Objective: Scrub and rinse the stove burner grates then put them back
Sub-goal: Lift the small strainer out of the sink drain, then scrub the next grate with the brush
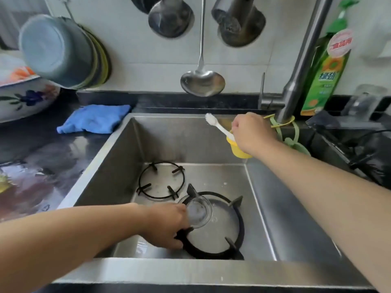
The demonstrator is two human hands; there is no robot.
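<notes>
Two grates [161, 180] [213, 226] in sink [296, 208], left hand [167, 224] gripping one glass bowl [198, 212], right hand [251, 132] gripping one toothbrush [219, 126]

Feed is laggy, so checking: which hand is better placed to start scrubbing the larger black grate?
Right, likely. The right hand holds the white toothbrush; the left hand holds a clear glass cup over the larger black grate.

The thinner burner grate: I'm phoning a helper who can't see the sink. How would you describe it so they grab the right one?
Look in the steel sink. Two black ring grates lie on its floor; the thin grate is the far left one, untouched. Its ring is wiry, unlike the thick grate by the left hand.
</notes>
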